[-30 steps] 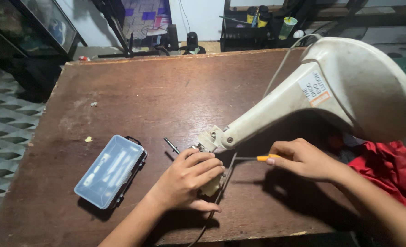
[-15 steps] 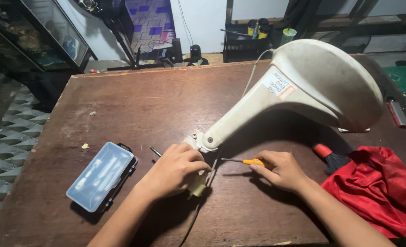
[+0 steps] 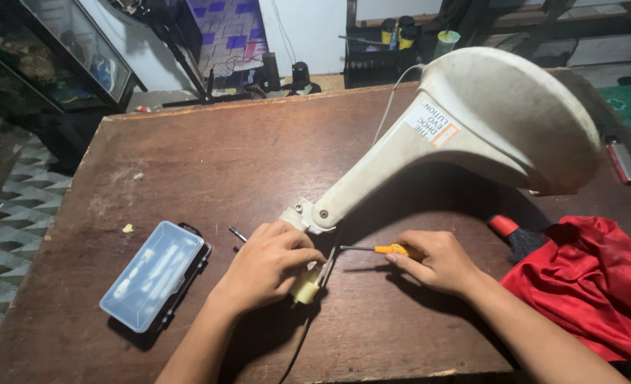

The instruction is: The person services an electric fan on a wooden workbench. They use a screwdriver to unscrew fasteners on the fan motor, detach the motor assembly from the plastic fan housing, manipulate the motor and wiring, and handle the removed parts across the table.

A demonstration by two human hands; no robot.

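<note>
- Since half a second ago the hands and the cream housing have hardly shifted on the table; the view has only drifted a little, so the red cloth now sits further into the frame.
- The left hand (image 3: 269,264) is closed over a small pale yellow part (image 3: 306,286) at the narrow end of the cream fan housing (image 3: 472,128), with a dark cord trailing from it toward the near table edge.
- The right hand (image 3: 436,259) grips a screwdriver (image 3: 376,249) by its orange handle, shaft lying flat and pointing left toward the housing's narrow end.
- The housing lies on the brown table (image 3: 223,163), wide end at the far right.
- A clear-lidded plastic case (image 3: 154,274) lies left of the left hand, apart from it.
- A red cloth (image 3: 586,284) is bunched to the right, just beside a red-handled brush (image 3: 511,235).
</note>
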